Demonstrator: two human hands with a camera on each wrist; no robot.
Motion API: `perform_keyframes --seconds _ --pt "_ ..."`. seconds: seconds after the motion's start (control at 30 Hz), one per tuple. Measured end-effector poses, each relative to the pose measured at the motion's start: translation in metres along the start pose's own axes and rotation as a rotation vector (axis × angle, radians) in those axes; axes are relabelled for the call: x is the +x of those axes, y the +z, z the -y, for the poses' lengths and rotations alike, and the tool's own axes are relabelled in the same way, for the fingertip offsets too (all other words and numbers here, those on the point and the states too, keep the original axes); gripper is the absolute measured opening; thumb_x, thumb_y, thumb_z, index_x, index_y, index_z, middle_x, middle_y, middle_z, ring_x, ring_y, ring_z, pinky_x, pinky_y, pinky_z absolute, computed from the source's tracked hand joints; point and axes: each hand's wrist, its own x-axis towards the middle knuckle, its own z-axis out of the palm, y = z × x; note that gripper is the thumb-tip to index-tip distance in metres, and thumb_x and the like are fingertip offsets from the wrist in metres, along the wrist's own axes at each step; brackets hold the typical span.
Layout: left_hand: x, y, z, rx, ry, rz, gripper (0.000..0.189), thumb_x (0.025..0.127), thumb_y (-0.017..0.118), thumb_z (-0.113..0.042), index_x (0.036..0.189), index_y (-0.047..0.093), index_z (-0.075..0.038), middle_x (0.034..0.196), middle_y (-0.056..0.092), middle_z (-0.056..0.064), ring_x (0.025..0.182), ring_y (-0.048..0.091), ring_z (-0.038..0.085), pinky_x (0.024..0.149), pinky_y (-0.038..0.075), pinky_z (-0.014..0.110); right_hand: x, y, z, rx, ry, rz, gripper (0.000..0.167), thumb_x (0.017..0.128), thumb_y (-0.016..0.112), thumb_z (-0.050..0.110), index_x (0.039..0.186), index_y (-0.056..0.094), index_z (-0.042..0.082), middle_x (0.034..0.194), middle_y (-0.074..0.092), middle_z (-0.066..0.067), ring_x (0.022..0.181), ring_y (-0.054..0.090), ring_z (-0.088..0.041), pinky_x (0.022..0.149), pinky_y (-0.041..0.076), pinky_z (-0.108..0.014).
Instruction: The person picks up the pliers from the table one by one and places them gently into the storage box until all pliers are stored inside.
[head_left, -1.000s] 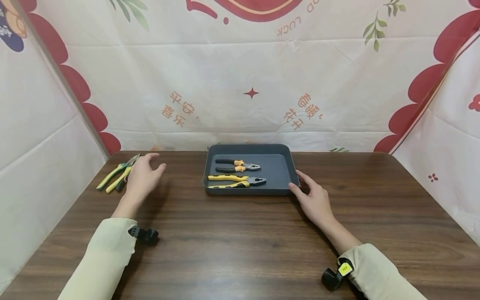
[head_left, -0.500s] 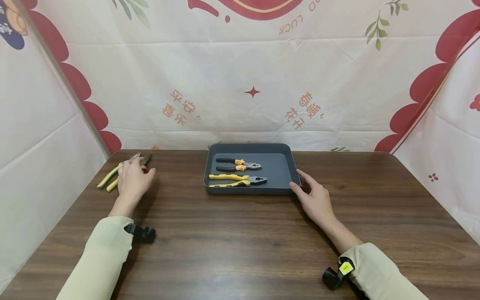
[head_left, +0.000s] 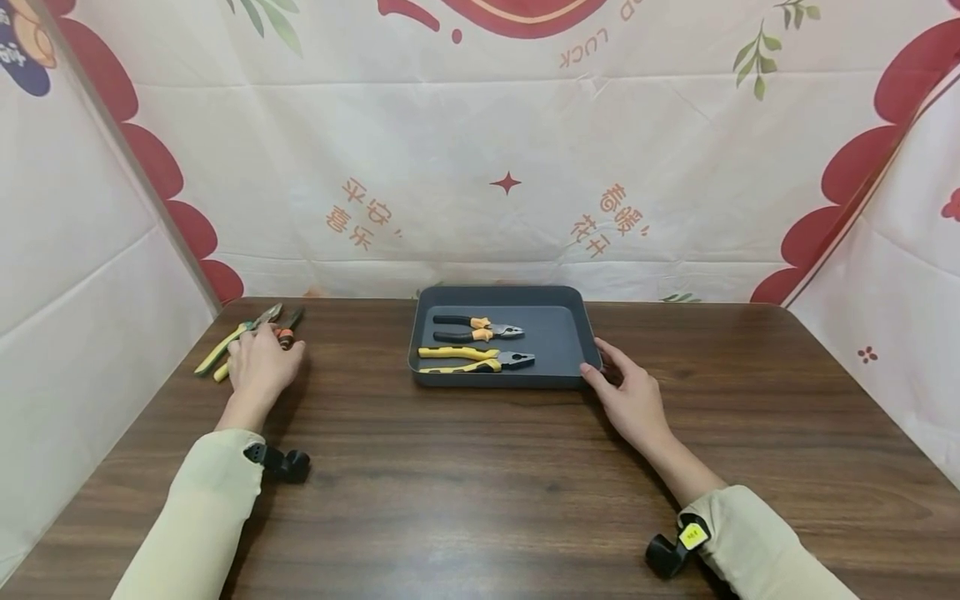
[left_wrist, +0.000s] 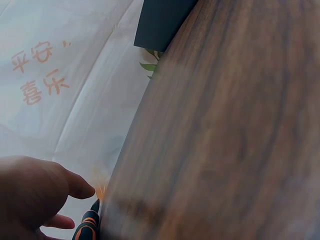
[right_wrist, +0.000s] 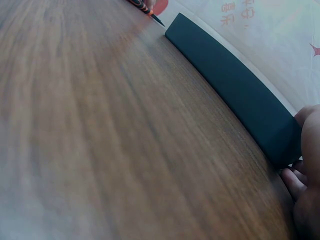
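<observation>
You seem to be at the pick-up step, left hand (head_left: 262, 362) over orange-and-black pliers (head_left: 287, 335) that poke out beyond it, its grip impossible to tell, right hand (head_left: 632, 404) pinching the tray (head_left: 555, 333) just ahead; next likely needs a firm hold.

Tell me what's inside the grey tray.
The tray holds black-and-orange pliers and, on the near side, yellow-and-black pliers. Its near wall hides whatever lies directly behind it.
</observation>
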Motion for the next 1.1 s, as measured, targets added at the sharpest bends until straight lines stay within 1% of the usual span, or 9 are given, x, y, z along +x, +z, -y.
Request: perform_keyframes --seconds 0.23,0.47,0.63,0.83,1.0,1.1 --pt "0.0026 0.0009 0.0013 0.004 0.0 -0.003 0.059 0.097 0.055 -0.031 0.143 0.046 0.005 0.131 0.05 0.036 0.117 0.041 0.055 0.098 0.036 0.062 -0.0014 -0.0025 0.0006 0.007 0.0 0.006 0.061 0.102 0.056 0.044 0.153 0.046 0.013 0.138 0.061 -0.025 0.122 0.064 -0.041 0.1 0.05 -0.057" --pt "0.0051 0.0012 0.0043 0.032 0.009 -0.025 0.048 0.093 0.053 -0.018 0.134 0.053 0.006 0.127 0.053 0.035 0.114 0.043 0.054 0.095 0.035 0.062 -0.0007 -0.0035 0.0018 0.01 -0.002 0.006 0.061 0.102 0.056 0.044 0.153 0.045 0.013 0.138 0.061 -0.025 0.123 0.064 -0.041 0.101 0.05 -0.057" --pt "0.0047 0.0007 0.0029 0.031 0.004 -0.013 0.052 0.093 0.055 -0.017 0.14 0.051 0.004 0.13 0.052 0.035 0.116 0.044 0.054 0.098 0.035 0.063 -0.0003 -0.0028 0.0003 0.007 -0.005 0.004 0.061 0.102 0.057 0.044 0.153 0.045 0.012 0.139 0.061 -0.025 0.123 0.063 -0.041 0.101 0.049 -0.057" --pt "0.0025 -0.0009 -0.0009 0.024 -0.028 0.021 0.056 0.094 0.057 -0.022 0.143 0.049 0.003 0.131 0.05 0.035 0.118 0.043 0.054 0.099 0.035 0.063 0.0005 -0.0016 -0.0016 0.004 -0.012 0.0 0.061 0.101 0.057 0.044 0.153 0.046 0.013 0.14 0.06 -0.025 0.124 0.063 -0.041 0.102 0.049 -0.058" --pt "0.0016 -0.0013 -0.0002 0.049 -0.081 0.082 0.063 0.096 0.056 -0.033 0.145 0.042 0.004 0.132 0.043 0.039 0.122 0.039 0.057 0.099 0.035 0.066 0.0013 -0.0003 -0.0019 0.008 -0.012 0.003 0.061 0.101 0.058 0.044 0.153 0.046 0.013 0.14 0.06 -0.025 0.124 0.063 -0.041 0.102 0.049 -0.057" --pt "0.0023 -0.0005 0.0013 0.067 -0.093 0.112 0.065 0.097 0.053 -0.035 0.147 0.039 0.003 0.133 0.04 0.04 0.122 0.037 0.058 0.098 0.035 0.067 0.0016 0.0003 -0.0018 0.009 -0.014 0.003 0.061 0.101 0.058 0.043 0.153 0.046 0.012 0.14 0.06 -0.025 0.124 0.063 -0.041 0.102 0.049 -0.057"
